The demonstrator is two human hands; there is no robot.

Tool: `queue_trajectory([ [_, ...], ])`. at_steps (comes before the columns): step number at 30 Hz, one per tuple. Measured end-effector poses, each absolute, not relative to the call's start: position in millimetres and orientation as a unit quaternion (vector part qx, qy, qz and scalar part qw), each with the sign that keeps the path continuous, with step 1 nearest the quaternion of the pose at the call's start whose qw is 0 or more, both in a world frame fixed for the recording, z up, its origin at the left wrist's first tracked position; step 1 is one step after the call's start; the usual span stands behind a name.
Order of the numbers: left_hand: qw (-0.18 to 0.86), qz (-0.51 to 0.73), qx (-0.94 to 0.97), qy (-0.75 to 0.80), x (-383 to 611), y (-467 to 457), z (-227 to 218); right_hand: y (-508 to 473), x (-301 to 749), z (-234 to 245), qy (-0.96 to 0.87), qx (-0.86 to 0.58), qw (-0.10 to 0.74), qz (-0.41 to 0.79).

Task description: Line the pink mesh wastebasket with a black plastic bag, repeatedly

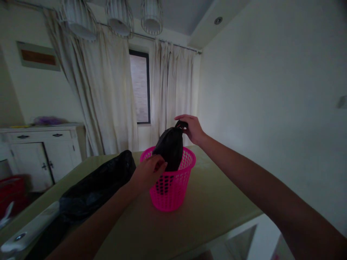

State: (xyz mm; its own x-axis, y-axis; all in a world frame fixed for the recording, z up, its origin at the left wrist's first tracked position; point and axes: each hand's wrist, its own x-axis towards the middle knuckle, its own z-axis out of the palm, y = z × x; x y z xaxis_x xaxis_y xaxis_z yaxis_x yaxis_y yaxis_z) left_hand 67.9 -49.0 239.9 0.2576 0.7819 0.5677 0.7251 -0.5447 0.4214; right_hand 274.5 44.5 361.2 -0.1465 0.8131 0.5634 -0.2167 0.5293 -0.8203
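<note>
A bright pink plastic basket [171, 193] with a latticed wall stands upright on the table. Partly inside it is a filled black plastic bag [170, 148], its upper part above the rim and its lower part showing dark through the holes. My right hand [191, 128] pinches the bag by its gathered, looped top. At the basket's near left rim, against the side of the bag, my left hand [149, 171] has its fingers curled together; what they grip is hidden. Left of that hand lies another black plastic bag [100, 186], long and crumpled.
The table [217, 195] has a greenish cover. A white handle-like object [32, 229] sticks out near its left edge. Behind are a white cabinet [40, 155], long curtains [108, 90] and a window [139, 86]. Pendant lamps [119, 18] hang overhead; a wall is on the right.
</note>
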Motion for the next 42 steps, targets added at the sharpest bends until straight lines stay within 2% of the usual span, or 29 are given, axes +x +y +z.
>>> queue_trajectory([
  [4, 0.017, 0.519, 0.703, 0.486, 65.9, -31.9, 241.9, 20.6, 263.5, 336.4, -0.669, -0.246, 0.514, 0.477],
  [8, 0.108, 0.432, 0.773, 0.452, 63.4, -19.2, 248.8, 19.7, 268.4, 322.8, -0.719, -0.248, 0.440, 0.477],
  [11, 0.150, 0.432, 0.780, 0.428, 59.0, -13.2, 249.4, 29.0, 282.0, 312.9, -0.791, -0.269, 0.405, 0.371],
  [16, 0.160, 0.469, 0.736, 0.462, 56.3, -6.7, 249.3, 28.6, 289.8, 292.2, -0.902, -0.270, 0.236, 0.240],
  [20, 0.184, 0.480, 0.732, 0.447, 61.3, -10.2, 255.2, 22.2, 274.1, 280.5, -0.903, -0.304, 0.262, 0.152],
  [23, 0.195, 0.458, 0.757, 0.422, 60.3, -16.8, 261.5, 25.0, 267.4, 279.3, -0.899, -0.306, 0.286, 0.131],
  [26, 0.135, 0.377, 0.795, 0.455, 50.4, -20.5, 269.9, 32.8, 277.5, 281.8, -0.894, -0.307, 0.301, 0.127],
  [30, 0.039, 0.301, 0.805, 0.510, 30.9, -14.6, 278.7, 44.7, 307.0, 287.7, -0.885, -0.360, 0.290, 0.058],
  [33, 0.047, 0.333, 0.791, 0.510, 30.2, -6.4, 279.1, 45.4, 315.9, 295.6, -0.878, -0.397, 0.268, 0.024],
  [37, 0.164, 0.404, 0.785, 0.441, 53.0, -3.0, 276.0, 31.4, 302.8, 305.7, -0.886, -0.361, 0.290, 0.022],
  [42, 0.067, 0.369, 0.793, 0.480, 49.4, -2.8, 277.8, 33.3, 314.0, 306.3, -0.884, -0.400, 0.238, -0.053],
])
